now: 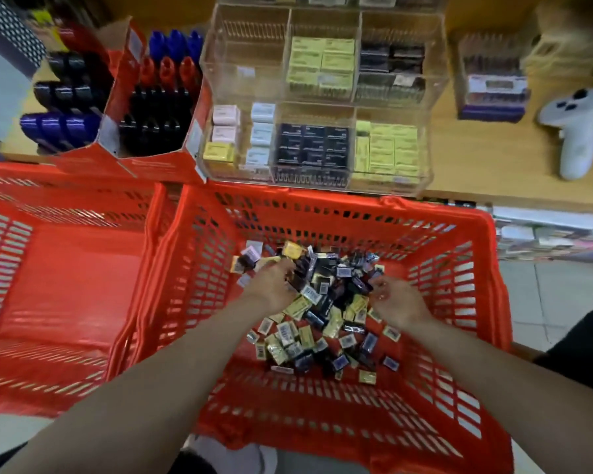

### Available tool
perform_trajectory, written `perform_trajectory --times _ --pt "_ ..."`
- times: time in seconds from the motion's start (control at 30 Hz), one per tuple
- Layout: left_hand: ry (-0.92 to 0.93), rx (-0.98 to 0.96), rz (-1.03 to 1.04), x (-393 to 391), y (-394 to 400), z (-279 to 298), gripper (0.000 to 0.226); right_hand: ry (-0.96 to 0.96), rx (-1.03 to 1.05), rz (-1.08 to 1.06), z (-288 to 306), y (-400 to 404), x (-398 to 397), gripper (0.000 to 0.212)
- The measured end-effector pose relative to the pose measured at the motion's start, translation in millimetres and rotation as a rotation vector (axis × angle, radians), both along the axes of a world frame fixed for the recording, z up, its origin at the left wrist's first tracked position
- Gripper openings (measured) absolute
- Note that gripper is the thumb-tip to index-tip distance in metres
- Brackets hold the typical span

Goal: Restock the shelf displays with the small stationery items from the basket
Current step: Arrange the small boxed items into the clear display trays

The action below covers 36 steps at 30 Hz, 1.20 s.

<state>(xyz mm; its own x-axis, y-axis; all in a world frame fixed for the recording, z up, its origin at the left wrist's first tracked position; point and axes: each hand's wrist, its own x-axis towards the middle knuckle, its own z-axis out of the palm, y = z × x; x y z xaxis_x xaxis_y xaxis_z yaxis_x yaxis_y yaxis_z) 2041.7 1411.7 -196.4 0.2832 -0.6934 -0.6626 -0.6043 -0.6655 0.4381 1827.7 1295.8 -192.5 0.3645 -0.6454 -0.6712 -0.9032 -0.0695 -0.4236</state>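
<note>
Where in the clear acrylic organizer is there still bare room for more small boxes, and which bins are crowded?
The acrylic organizer has a bare upper-left bin, bordered by the yellow-box bin. The lower bins of black boxes and yellow boxes look packed. Both hands are in the basket.

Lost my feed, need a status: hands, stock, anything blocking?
Both hands, left and right, down in the red basket, sorting the small boxes. Grip unclear. Clear organizer on shelf unobstructed.

I'm in a stationery shop. Red baskets [326,203] fill the lower frame, and above them a wooden shelf [486,159] holds a clear case [319,97] of small boxes. Marker displays [151,107] stand upper left.
</note>
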Motion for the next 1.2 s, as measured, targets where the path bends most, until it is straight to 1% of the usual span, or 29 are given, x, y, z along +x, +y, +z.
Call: perform_trajectory --times 0.1,0.17,0.2,0.3,0.37,0.43,0.47,0.53,0.6,0.67,0.73,0.77,0.83,0.87,0.9,1.0,1.1,1.2 --pt "0.048 0.012 0.105 -12 -20 -18 0.064 -0.018 -0.028 -0.015 -15 -3 2 0.037" --pt "0.077 0.019 0.151 -21 -29 -29 0.069 -0.046 -0.103 -0.086 -21 -6 0 0.034" --pt "0.076 0.009 0.185 -25 -32 -33 0.067 -0.063 -0.137 -0.133 -22 -8 0 0.032" --pt "0.046 -0.076 0.298 -31 -36 -43 0.048 -0.082 -0.162 -0.267 -23 -15 4 0.034" --pt "0.054 -0.126 0.334 -32 -36 -47 0.036 -0.098 -0.072 -0.402 -23 -22 11 0.033" --pt "0.051 -0.136 0.351 -31 -31 -50 0.029 -0.137 0.088 -0.646 -22 -28 23 0.028" --pt "0.046 -0.126 0.355 -30 -30 -50 0.028 -0.163 0.156 -0.780 -23 -32 30 0.029" --pt "0.014 -0.106 0.338 -28 -27 -50 0.025 -0.201 0.240 -0.983 -26 -39 44 0.029" --pt "-0.038 -0.109 0.284 -27 -25 -51 0.024 -0.233 0.296 -1.105 -31 -44 53 0.022" --pt "-0.035 -0.138 0.269 -26 -24 -52 0.022 -0.266 0.366 -1.187 -34 -44 56 0.011" --pt "0.039 -0.176 0.368 -28 -23 -50 0.015 -0.272 0.413 -1.210 -34 -37 51 0.008" --pt "0.123 -0.190 0.479 -29 -21 -47 0.013 -0.260 0.419 -1.207 -32 -32 46 0.007" --pt "0.413 -0.222 0.783 -33 -17 -37 0.010 -0.256 0.443 -1.179 -26 -16 36 0.006" --pt "0.553 -0.239 0.907 -36 -13 -30 0.010 -0.274 0.466 -1.155 -21 -7 31 0.009" --pt "0.635 -0.246 0.977 -38 -9 -23 0.012 -0.308 0.491 -1.129 -16 1 27 0.013" --pt "0.785 -0.225 1.016 -45 0 -5 0.024 -0.455 0.596 -1.036 3 23 27 0.018" --pt "0.790 -0.210 0.937 -52 4 9 0.023 -0.569 0.635 -0.990 20 37 33 0.021" --pt "0.825 -0.258 0.950 -58 6 19 0.017 -0.632 0.582 -0.942 37 44 37 0.020"
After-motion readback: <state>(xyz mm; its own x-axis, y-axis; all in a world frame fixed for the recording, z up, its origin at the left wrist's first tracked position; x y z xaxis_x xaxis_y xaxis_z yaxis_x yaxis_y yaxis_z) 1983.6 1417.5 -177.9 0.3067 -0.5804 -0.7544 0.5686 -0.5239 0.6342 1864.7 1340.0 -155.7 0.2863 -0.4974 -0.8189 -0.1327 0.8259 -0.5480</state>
